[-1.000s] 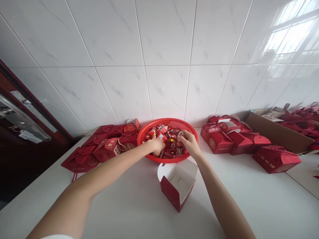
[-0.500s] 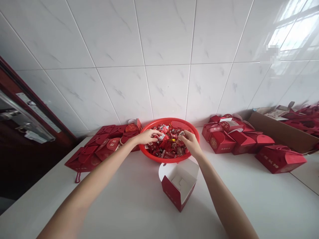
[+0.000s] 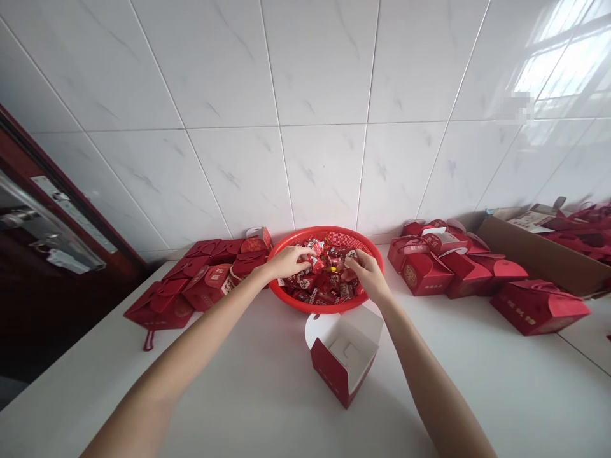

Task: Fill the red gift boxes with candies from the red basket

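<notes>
A red plastic basket [image 3: 281, 296] with a perforated wall holds many wrapped candies [image 3: 324, 294], mostly in red wrappers. Over its left part, my left hand [image 3: 292, 262] has fingers and thumb closed about a red wrapped candy, partly hidden by the fingers. On the right side of the pile, my right hand [image 3: 370, 275] pinches a wrapped candy [image 3: 351, 256] with a pale label between thumb and fingers. Just in front of the basket stands a red gift box [image 3: 329, 369], its flaps up and its white inside bare.
Closed red gift boxes [image 3: 167, 299] are grouped at the left, and more red boxes [image 3: 427, 273] stand at the right. Farther right, a cardboard carton [image 3: 548, 254] holds red items. A tiled wall [image 3: 324, 178] rises behind the white tabletop [image 3: 248, 394].
My left hand has shifted slightly right and its fingers have drawn in over the candies. My right hand has barely moved and still pinches at the pile. The open box is unmoved.
</notes>
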A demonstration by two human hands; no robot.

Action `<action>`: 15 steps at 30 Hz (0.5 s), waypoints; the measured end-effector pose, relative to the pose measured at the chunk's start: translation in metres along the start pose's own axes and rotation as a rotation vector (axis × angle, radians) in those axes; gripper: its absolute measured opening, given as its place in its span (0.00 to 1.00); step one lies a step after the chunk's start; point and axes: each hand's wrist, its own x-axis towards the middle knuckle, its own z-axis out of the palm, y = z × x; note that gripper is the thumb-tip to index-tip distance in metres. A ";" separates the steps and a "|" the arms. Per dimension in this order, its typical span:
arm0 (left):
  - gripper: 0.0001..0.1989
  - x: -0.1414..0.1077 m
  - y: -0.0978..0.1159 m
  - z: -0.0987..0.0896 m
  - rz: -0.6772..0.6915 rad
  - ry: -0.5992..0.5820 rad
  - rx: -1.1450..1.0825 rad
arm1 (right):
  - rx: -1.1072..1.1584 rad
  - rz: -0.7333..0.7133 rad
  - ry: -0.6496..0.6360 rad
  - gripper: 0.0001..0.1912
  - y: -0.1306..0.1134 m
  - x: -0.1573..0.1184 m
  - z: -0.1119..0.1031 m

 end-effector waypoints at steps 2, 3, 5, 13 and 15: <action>0.20 -0.001 0.006 0.000 0.031 0.064 0.083 | -0.004 -0.007 0.007 0.15 0.000 0.000 0.000; 0.19 -0.002 0.009 0.000 0.063 0.064 0.104 | -0.005 -0.008 0.008 0.15 0.001 0.000 0.000; 0.17 -0.003 0.016 0.001 0.140 -0.051 0.099 | -0.010 -0.008 0.008 0.14 0.001 0.000 0.000; 0.15 -0.005 0.039 0.021 0.227 -0.487 0.046 | -0.019 -0.011 0.025 0.14 0.001 0.000 0.001; 0.12 -0.004 0.040 0.021 0.188 -0.439 0.020 | -0.026 -0.012 0.038 0.13 0.001 0.000 0.001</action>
